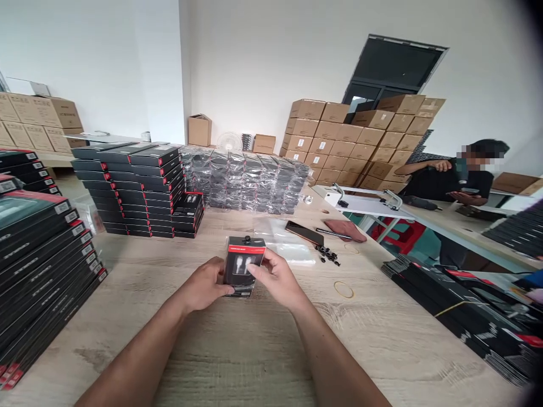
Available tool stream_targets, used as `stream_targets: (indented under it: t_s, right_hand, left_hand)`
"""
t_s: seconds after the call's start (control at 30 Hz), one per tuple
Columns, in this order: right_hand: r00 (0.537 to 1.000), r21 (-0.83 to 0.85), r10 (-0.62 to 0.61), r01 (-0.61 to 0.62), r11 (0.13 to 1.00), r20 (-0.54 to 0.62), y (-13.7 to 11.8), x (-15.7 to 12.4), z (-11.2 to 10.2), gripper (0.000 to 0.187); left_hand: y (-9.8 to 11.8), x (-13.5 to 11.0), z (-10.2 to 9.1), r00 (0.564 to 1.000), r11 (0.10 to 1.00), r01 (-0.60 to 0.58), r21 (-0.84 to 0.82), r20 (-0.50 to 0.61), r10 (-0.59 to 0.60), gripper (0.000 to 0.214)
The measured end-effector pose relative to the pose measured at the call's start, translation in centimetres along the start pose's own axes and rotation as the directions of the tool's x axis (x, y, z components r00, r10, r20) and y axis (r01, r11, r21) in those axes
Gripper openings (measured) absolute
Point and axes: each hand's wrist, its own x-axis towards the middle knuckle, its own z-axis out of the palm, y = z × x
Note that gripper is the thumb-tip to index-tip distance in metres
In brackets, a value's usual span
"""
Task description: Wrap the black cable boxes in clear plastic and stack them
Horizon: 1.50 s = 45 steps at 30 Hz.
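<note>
A small black cable box [241, 277] with a red stripe and two white plugs pictured on its front stands upright over the wooden table. Its surface looks glossy, as if in clear film, and a small black round piece [248, 239] shows at its top edge. My left hand [208, 284] grips the lower left side, thumb at the front corner. On the right, my right hand [275, 276] holds the box with its thumb on the front and its fingers behind. Clear plastic bags [288, 246] lie flat just behind the right hand.
Stacks of black boxes [127, 186] stand at left, with a film-wrapped row [250, 181] behind. A phone [304, 232], small black pieces [327, 254], a rubber band [344, 289] and flat black cartons [458, 311] lie rightward. Another person [449, 178] sits beyond, near brown cartons [339, 138].
</note>
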Motion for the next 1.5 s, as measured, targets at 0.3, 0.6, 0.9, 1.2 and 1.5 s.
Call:
stream_targets:
  t_s: [0.3, 0.6, 0.9, 1.2, 1.5]
  right_hand:
    - [0.848, 0.466, 0.239, 0.011, 0.885, -0.474, 1.0, 1.0, -3.1, 0.029]
    - [0.834, 0.605, 0.397, -0.098, 0.790, -0.383, 0.4, 0.8, -1.9, 0.033]
    - [0.903, 0.393, 0.409, -0.330, 0.858, -0.134, 0.7, 1.5, -0.5, 0.046]
    - [0.900, 0.090, 0.434, -0.431, 0.898, -0.025, 0.0, 1.4, 0.4, 0.033]
    - [0.897, -0.060, 0.442, -0.441, 0.896, -0.005, 0.8, 1.3, 0.3, 0.041]
  left_hand:
    - [1.2, -0.7, 0.3, 0.953, 0.959, 0.191, -0.210, 0.274, -0.130, 0.041]
    - [5.0, -1.8, 2.8, 0.967, 0.790, 0.248, -0.561, 0.191, -0.168, 0.043]
    - [9.7, -10.3, -1.3, 0.935, 0.622, -0.198, -0.758, -0.335, -0.111, 0.028]
    - [16.0, -23.4, -15.7, 0.547, 0.709, -0.491, -0.507, -0.812, -0.201, 0.015]
    - [12.9, -22.6, -20.4, 0.506, 0.624, -0.456, -0.635, -0.762, -0.405, 0.021]
